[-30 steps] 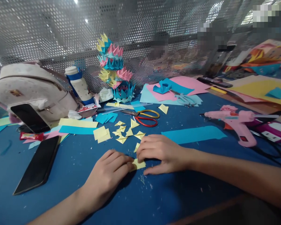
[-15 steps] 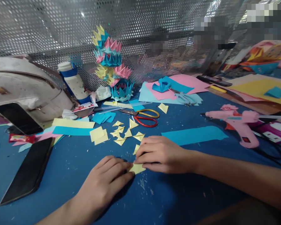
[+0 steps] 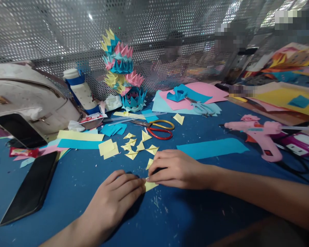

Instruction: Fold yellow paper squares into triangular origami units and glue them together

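Observation:
A small yellow paper piece lies on the blue table between my hands. My left hand presses its left edge with fingers together. From the right, my right hand pinches down on its upper edge; the fingertips partly hide the paper. Just beyond my right fingers lies a folded yellow triangle. Several more folded yellow pieces are scattered behind it, near two stacked yellow squares. Scissors with one yellow and one red handle lie behind them.
A blue strip and a pink glue gun are at the right. A dark phone, a bag and a bottle stand or lie left. A folded-paper tower stands at the back.
My left fingers have closed together more and sit slightly over the paper's left edge. My right hand has shifted a little left. At the right back, something pixelated now covers the dark object.

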